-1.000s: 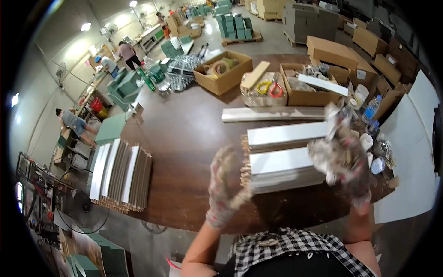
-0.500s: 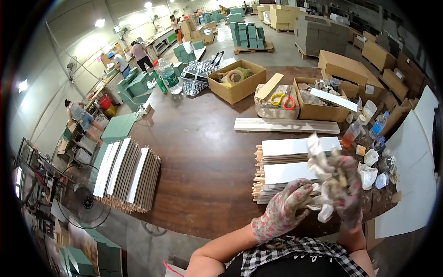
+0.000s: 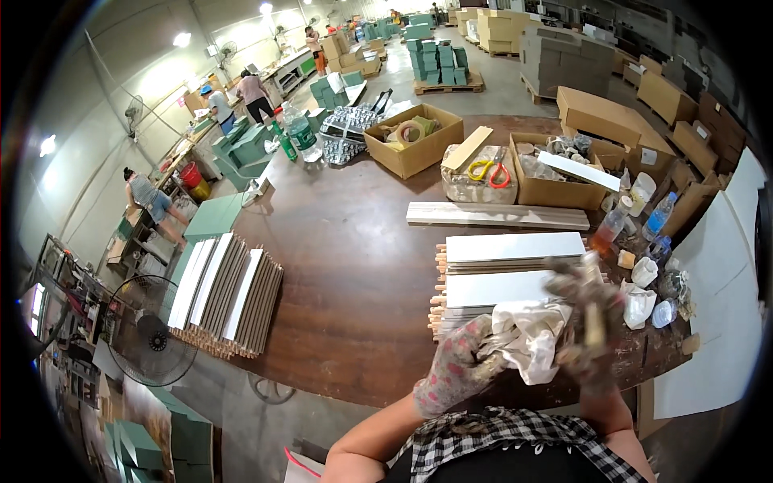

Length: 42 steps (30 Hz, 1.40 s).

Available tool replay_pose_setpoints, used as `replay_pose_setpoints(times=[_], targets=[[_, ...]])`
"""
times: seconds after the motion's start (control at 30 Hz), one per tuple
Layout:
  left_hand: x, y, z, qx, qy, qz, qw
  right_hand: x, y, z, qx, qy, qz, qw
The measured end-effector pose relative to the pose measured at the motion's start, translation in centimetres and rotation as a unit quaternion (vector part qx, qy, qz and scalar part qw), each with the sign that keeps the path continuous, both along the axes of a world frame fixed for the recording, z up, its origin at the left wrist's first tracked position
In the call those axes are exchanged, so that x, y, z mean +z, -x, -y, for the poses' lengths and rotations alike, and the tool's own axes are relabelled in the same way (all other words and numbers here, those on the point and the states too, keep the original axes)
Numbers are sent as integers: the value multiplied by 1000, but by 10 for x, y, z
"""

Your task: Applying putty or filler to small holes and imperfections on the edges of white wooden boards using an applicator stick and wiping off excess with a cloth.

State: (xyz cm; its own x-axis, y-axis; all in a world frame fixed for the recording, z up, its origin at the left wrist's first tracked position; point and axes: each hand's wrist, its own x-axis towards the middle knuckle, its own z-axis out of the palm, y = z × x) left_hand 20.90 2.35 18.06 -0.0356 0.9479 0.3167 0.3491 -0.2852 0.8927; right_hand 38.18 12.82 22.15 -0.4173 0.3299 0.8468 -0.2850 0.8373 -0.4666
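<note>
Left hand (image 3: pixel 457 366) risen, cloth (image 3: pixel 527 338) between hands

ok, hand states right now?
Left hand: gloved, gripping the white cloth.
Right hand: gloved, blurred, on the same cloth; grip cannot be told.

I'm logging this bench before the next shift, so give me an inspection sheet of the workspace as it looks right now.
Surface: dark brown worktable, scuffed.
Job's things: white cloth bunched between both hands, above two stacks of white-faced panels.
Clutter: open cardboard boxes, yellow-handled scissors, a long wooden strip, bottles and cups at the right edge, another panel stack on the left.
Grippers: left hand gloved, gripping the cloth; right hand gloved, blurred, on the cloth.
Cables: nothing seen.
Surroundings: floor fan, green crates, pallets, other people at benches far left.
</note>
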Motion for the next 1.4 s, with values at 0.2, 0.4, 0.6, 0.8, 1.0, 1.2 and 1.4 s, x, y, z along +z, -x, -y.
replay_pose_setpoints(times=[0.2, 0.4, 0.6, 0.8, 1.0, 1.2, 1.4], targets=[[-10, -27, -1, 9, -25, 207, 978, -39, 28, 22, 86, 21, -48, 995], [7, -12, 4, -63, -66, -1, 996, -38, -4, 13, -135, 79, -8, 988], [-41, 74, -12, 160, -130, -113, 972, -20, -20, -39, -231, 97, 100, 963], [-80, 72, -49, 42, -123, -20, 991, -29, 3, -55, -303, -26, 245, 921], [-88, 65, -56, 17, -5, 142, 990, -42, 42, -40, -274, -70, 268, 921], [-87, 65, -58, 17, -44, 129, 991, -42, 96, -11, -121, -129, 276, 945], [-76, 64, -54, 56, -53, 120, 990, -43, 61, -30, -77, -103, 272, 954]])
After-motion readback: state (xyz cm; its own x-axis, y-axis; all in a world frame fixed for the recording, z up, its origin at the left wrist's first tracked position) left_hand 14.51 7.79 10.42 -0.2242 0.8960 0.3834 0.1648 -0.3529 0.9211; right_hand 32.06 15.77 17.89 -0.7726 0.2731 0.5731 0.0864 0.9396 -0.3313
